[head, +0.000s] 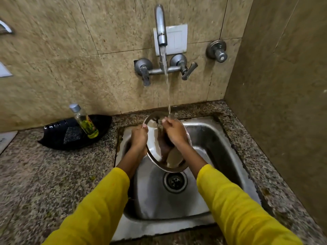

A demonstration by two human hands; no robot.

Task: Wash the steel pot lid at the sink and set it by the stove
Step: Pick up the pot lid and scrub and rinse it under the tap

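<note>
The round steel pot lid is held tilted over the steel sink, its shiny inner face toward me. My left hand grips the lid's left rim, thumb over the edge. My right hand lies across the lid's upper right part with fingers curled at the top, under the water. A stream of water runs from the tap spout onto the lid's top edge by my right fingers. The stove is out of view.
A black tray on the granite counter left of the sink holds a scrub pad and a bottle of green liquid. Tap handles sit on the tiled wall. A side wall closes the right. The drain lies below the lid.
</note>
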